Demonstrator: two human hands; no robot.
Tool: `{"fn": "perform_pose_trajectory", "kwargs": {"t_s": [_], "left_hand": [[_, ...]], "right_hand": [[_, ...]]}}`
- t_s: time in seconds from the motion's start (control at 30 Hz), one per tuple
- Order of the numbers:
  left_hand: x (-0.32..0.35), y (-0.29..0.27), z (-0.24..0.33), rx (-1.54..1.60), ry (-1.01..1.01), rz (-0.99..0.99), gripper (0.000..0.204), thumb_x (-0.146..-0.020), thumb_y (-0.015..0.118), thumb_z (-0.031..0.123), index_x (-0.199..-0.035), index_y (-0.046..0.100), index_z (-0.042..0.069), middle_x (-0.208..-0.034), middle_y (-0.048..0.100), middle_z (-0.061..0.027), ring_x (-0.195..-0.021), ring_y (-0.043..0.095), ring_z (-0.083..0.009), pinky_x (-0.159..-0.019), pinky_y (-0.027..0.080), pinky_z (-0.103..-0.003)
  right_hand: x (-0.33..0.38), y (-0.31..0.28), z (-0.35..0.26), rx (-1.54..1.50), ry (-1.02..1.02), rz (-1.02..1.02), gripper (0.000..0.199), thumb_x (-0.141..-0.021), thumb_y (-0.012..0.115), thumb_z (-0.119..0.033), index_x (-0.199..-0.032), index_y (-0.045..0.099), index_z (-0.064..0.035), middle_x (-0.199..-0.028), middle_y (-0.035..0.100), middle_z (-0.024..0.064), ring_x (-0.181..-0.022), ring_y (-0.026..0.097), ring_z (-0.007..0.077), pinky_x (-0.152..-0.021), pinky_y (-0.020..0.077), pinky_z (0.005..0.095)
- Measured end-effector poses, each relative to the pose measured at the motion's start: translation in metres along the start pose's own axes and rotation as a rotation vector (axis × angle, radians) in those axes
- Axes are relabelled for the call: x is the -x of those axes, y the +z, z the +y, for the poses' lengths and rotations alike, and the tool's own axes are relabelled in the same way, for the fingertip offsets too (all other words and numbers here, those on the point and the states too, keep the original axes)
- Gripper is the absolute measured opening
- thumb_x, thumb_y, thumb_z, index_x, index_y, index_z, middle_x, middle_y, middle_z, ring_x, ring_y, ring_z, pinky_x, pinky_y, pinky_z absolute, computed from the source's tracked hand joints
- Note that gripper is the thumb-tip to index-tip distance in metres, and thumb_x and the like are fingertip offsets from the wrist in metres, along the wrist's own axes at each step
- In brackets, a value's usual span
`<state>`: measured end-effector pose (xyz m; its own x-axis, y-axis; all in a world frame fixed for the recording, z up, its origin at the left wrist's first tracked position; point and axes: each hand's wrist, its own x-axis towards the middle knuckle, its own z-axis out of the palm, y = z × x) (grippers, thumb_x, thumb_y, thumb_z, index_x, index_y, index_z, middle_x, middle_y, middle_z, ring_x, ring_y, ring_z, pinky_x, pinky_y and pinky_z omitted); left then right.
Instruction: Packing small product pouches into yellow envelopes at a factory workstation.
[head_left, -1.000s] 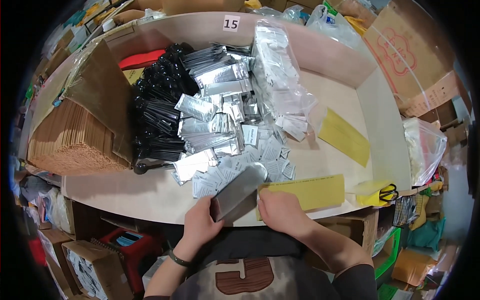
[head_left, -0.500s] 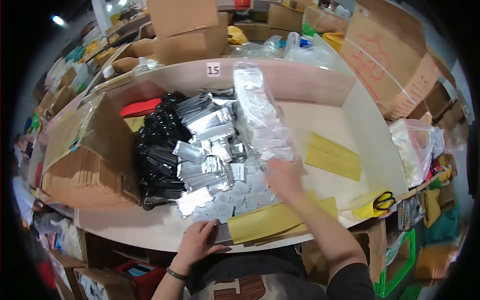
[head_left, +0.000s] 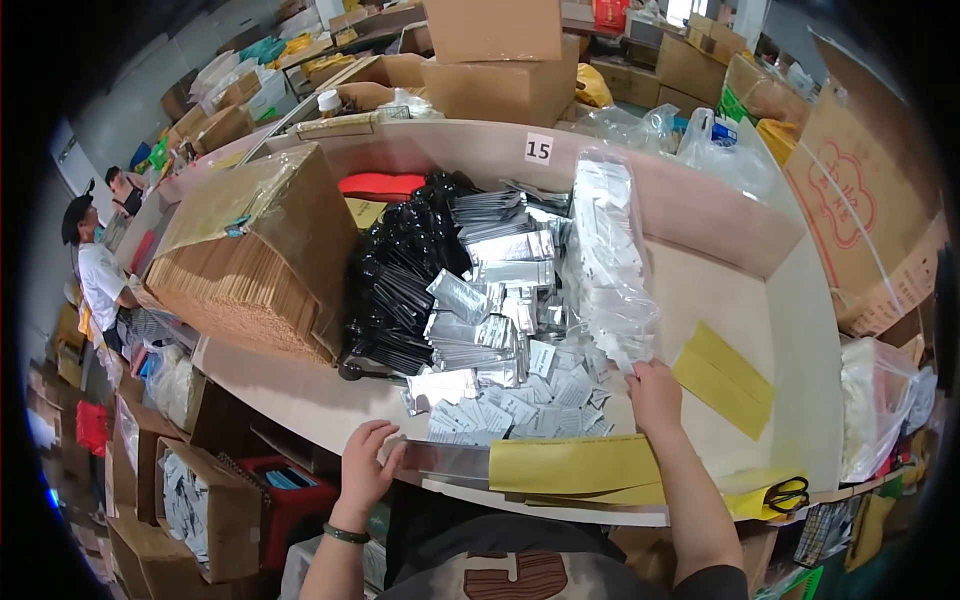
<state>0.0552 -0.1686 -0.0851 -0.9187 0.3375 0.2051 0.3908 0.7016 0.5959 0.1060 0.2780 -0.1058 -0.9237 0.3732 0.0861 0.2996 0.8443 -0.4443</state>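
Head camera: left fisheye of a pair, worn on my head. Aim: forward and down over the bench (head_left: 722, 290). Near: my shirt (head_left: 420, 577) at the lower edge, then my left hand (head_left: 366, 468) and right hand (head_left: 657, 400). Far: boxes (head_left: 490, 92) beyond the bench. Rim: black, straight edges bent.

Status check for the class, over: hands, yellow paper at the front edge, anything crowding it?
Left hand open beside grey strip. Right hand at near end of see-through bag. Yellow paper overlapping strip. Loose white packets just beyond.
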Motion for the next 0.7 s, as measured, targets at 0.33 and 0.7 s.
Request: {"fn": "perform_pose_trajectory", "kwargs": {"t_s": [0.33, 0.7], "left_hand": [[-0.091, 0.020, -0.049, -0.329, 0.173, -0.009, 0.023, -0.078, 0.064, 0.005, -0.101, 0.067, 0.010, -0.104, 0.065, -0.0094, -0.096, 0.063, -0.0325, -0.083, 0.052, -0.043], [-0.080, 0.011, -0.095, -0.315, 0.136, 0.023, 0.025, -0.081, 0.066, 0.015, -0.106, 0.066, 0.015, -0.096, 0.065, -0.0067, -0.088, 0.065, -0.0293, -0.072, 0.054, -0.040]], "right_hand": [[-0.017, 0.040, -0.119, -0.094, -0.288, 0.028, 0.013, -0.084, 0.061, -0.005, -0.096, 0.063, -0.0006, -0.111, 0.059, 0.0175, -0.103, 0.055, 0.0389, -0.087, 0.0465, 0.0452], [-0.020, 0.023, -0.142, -0.210, -0.239, 0.319, 0.015, -0.090, 0.062, -0.009, -0.099, 0.066, 0.0026, -0.101, 0.065, 0.0169, -0.097, 0.062, 0.0322, -0.081, 0.0492, 0.0415]]}}
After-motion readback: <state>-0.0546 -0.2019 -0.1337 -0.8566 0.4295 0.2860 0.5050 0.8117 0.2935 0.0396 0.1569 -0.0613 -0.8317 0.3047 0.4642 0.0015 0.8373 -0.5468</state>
